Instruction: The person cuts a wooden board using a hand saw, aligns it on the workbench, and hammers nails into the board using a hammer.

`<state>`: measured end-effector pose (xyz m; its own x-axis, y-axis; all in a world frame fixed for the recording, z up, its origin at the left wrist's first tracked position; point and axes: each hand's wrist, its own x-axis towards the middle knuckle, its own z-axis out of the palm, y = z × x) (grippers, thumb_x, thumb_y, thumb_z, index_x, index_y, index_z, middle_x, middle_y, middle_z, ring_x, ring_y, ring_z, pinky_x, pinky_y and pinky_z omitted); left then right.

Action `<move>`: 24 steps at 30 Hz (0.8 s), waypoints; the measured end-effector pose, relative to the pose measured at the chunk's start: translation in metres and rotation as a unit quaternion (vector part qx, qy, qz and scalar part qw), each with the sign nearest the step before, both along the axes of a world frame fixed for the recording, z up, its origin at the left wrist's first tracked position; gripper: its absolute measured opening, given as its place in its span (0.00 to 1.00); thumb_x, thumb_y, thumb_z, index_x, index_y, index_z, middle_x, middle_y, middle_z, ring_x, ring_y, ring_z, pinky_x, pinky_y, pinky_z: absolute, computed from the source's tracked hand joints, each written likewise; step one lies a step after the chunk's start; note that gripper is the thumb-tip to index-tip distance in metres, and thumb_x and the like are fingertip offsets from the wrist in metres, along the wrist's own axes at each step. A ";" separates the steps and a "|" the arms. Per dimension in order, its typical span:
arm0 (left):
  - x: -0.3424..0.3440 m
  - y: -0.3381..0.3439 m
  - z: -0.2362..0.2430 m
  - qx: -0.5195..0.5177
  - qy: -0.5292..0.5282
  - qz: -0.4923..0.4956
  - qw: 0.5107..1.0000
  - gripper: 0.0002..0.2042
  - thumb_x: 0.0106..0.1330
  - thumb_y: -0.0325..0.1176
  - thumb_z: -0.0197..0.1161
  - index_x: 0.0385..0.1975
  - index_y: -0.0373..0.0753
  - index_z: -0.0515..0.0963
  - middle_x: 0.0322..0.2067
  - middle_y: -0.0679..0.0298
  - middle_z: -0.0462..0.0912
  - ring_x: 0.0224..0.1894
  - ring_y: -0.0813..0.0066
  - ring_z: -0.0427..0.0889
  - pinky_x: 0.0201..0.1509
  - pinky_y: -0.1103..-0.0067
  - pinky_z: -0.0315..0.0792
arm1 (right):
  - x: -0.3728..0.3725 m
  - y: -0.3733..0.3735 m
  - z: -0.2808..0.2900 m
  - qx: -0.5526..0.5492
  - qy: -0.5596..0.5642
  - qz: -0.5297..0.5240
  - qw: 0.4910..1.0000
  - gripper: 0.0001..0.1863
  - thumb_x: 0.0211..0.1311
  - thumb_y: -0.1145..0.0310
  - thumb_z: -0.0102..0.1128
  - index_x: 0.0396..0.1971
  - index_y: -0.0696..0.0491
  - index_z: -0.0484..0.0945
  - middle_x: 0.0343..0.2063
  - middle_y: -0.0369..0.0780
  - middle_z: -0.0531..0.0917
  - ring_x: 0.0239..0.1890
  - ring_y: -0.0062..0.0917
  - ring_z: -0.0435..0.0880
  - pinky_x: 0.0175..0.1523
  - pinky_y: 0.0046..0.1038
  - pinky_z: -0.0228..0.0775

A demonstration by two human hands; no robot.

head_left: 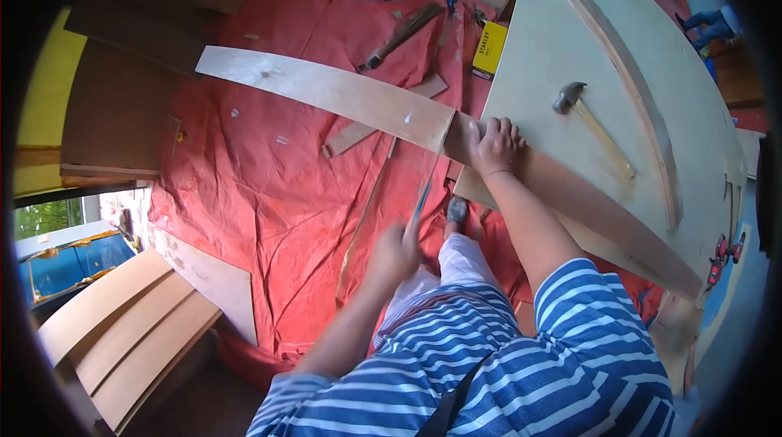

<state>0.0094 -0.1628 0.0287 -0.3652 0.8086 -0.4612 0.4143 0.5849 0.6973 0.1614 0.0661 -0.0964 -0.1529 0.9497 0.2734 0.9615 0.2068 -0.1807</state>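
Observation:
A long, slightly curved wooden board (pixel 326 95) crosses the view, pale on its left stretch and browner to the right of a line across it. My right hand (pixel 497 146) is pressed onto the brown part just beside that line, holding the board down at the edge of a light work table (pixel 521 54). Below the line, my left hand (pixel 393 256), smeared by motion, is closed round the handle of what looks like a handsaw (pixel 422 199). Its thin blade appears nearly edge-on and points up toward the board; whether it touches the wood is hard to tell.
On the table lie a claw hammer (pixel 593 123) and a curved wooden strip (pixel 627 62). A red drill (pixel 719 258) stands at the far right. Red sheeting (pixel 244 193) with wood offcuts (pixel 350 140) covers the floor. Curved panels (pixel 134 331) stand lower left; another person (pixel 717 23) is upper right.

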 end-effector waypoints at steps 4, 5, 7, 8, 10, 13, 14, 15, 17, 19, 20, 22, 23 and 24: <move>-0.017 -0.047 0.040 -0.059 -0.026 -0.028 0.998 0.25 0.76 0.49 0.48 0.34 0.28 0.79 0.32 0.34 0.80 0.40 0.39 0.83 0.44 0.55 0.73 | 0.002 0.001 0.007 0.001 0.003 0.009 1.000 0.18 0.61 0.47 0.60 0.33 0.48 0.76 0.40 0.41 0.77 0.45 0.41 0.75 0.48 0.48 0.61; -0.011 -0.004 0.014 -0.032 -0.021 -0.008 0.999 0.25 0.76 0.49 0.47 0.35 0.28 0.79 0.33 0.33 0.80 0.41 0.36 0.82 0.45 0.53 0.72 | 0.000 -0.002 0.008 0.002 0.007 0.004 1.000 0.18 0.62 0.47 0.60 0.32 0.48 0.75 0.39 0.41 0.77 0.46 0.41 0.75 0.49 0.48 0.61; -0.013 0.071 -0.025 0.073 0.046 0.025 0.996 0.26 0.75 0.49 0.47 0.36 0.28 0.79 0.35 0.33 0.81 0.44 0.32 0.80 0.47 0.51 0.72 | -0.029 -0.007 0.014 0.008 0.032 0.038 0.999 0.18 0.62 0.47 0.59 0.31 0.48 0.75 0.39 0.41 0.77 0.45 0.42 0.75 0.49 0.48 0.62; -0.010 0.109 -0.022 0.050 0.078 0.025 0.995 0.26 0.75 0.50 0.47 0.36 0.28 0.79 0.37 0.33 0.80 0.45 0.32 0.79 0.47 0.51 0.72 | -0.035 -0.006 0.013 0.020 0.036 0.043 0.998 0.18 0.62 0.47 0.59 0.31 0.48 0.75 0.38 0.42 0.78 0.45 0.42 0.75 0.48 0.49 0.62; -0.023 0.107 -0.024 0.072 0.036 0.026 0.996 0.26 0.75 0.51 0.47 0.35 0.28 0.78 0.35 0.33 0.80 0.43 0.31 0.79 0.47 0.51 0.72 | -0.029 -0.011 0.007 0.006 0.027 0.045 0.999 0.18 0.63 0.47 0.59 0.31 0.48 0.75 0.38 0.42 0.78 0.45 0.42 0.75 0.48 0.49 0.62; 0.005 0.008 0.020 -0.052 0.002 0.003 0.999 0.26 0.75 0.51 0.49 0.33 0.29 0.77 0.33 0.34 0.80 0.42 0.36 0.81 0.46 0.53 0.73 | 0.006 0.002 -0.004 -0.002 0.002 -0.004 1.000 0.19 0.65 0.46 0.56 0.33 0.49 0.74 0.39 0.42 0.77 0.47 0.43 0.75 0.47 0.51 0.62; 0.000 -0.046 0.018 -0.041 0.012 -0.014 0.999 0.25 0.75 0.51 0.49 0.34 0.29 0.78 0.32 0.35 0.80 0.41 0.37 0.82 0.46 0.54 0.73 | 0.007 -0.002 0.001 -0.002 0.003 -0.005 1.000 0.19 0.65 0.46 0.56 0.33 0.49 0.74 0.39 0.42 0.77 0.47 0.43 0.75 0.47 0.51 0.62; -0.005 -0.073 0.043 -0.060 -0.020 0.006 0.998 0.25 0.75 0.50 0.48 0.35 0.30 0.78 0.32 0.35 0.81 0.42 0.37 0.82 0.46 0.54 0.73 | 0.003 -0.003 0.006 -0.004 0.005 0.008 1.000 0.19 0.65 0.46 0.56 0.33 0.49 0.74 0.40 0.42 0.77 0.47 0.43 0.75 0.47 0.52 0.62; -0.007 -0.065 0.047 -0.056 -0.033 0.014 0.998 0.24 0.76 0.49 0.47 0.37 0.31 0.79 0.33 0.36 0.81 0.42 0.38 0.83 0.47 0.54 0.73 | 0.003 -0.002 0.007 -0.006 0.003 0.016 1.000 0.19 0.65 0.46 0.56 0.33 0.49 0.74 0.40 0.42 0.77 0.47 0.43 0.75 0.47 0.52 0.62; -0.009 0.024 0.003 -0.004 -0.019 0.023 1.000 0.25 0.76 0.49 0.46 0.40 0.29 0.79 0.34 0.35 0.81 0.42 0.36 0.82 0.47 0.54 0.73 | -0.011 -0.001 0.009 0.006 0.002 0.014 1.000 0.19 0.63 0.45 0.58 0.32 0.48 0.75 0.38 0.41 0.77 0.46 0.41 0.75 0.47 0.49 0.61; -0.017 0.068 -0.017 0.033 0.034 0.012 0.999 0.26 0.76 0.50 0.46 0.40 0.28 0.78 0.36 0.34 0.81 0.42 0.36 0.82 0.47 0.53 0.73 | -0.031 -0.009 0.010 0.004 0.014 0.034 0.999 0.19 0.63 0.45 0.58 0.32 0.48 0.75 0.38 0.41 0.77 0.46 0.41 0.75 0.47 0.49 0.61; -0.011 0.111 -0.026 0.035 0.043 0.039 0.998 0.27 0.76 0.51 0.46 0.37 0.28 0.78 0.35 0.34 0.81 0.42 0.35 0.81 0.45 0.52 0.72 | -0.030 -0.003 0.006 0.019 0.025 0.045 0.998 0.19 0.63 0.46 0.58 0.32 0.47 0.75 0.38 0.41 0.77 0.45 0.41 0.75 0.46 0.50 0.61; -0.012 0.101 -0.030 0.056 0.042 0.028 0.997 0.27 0.76 0.52 0.46 0.35 0.28 0.78 0.35 0.34 0.80 0.41 0.35 0.80 0.44 0.52 0.72 | -0.028 -0.001 0.004 0.030 0.027 0.042 0.998 0.18 0.63 0.46 0.57 0.32 0.48 0.75 0.38 0.41 0.77 0.45 0.41 0.75 0.46 0.50 0.61; -0.017 0.089 -0.032 0.076 0.046 0.019 0.996 0.28 0.76 0.52 0.46 0.33 0.28 0.77 0.34 0.34 0.80 0.41 0.34 0.80 0.43 0.52 0.72 | -0.027 -0.005 0.002 0.028 0.029 0.047 0.998 0.18 0.63 0.46 0.57 0.32 0.48 0.75 0.38 0.41 0.77 0.45 0.41 0.75 0.46 0.50 0.61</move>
<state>-0.0076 -0.0743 -0.0038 -0.4317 0.8514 -0.2979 0.4599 0.4919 0.7393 0.1342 0.0610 -0.0939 -0.2223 0.9153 0.3360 0.9259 0.3062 -0.2215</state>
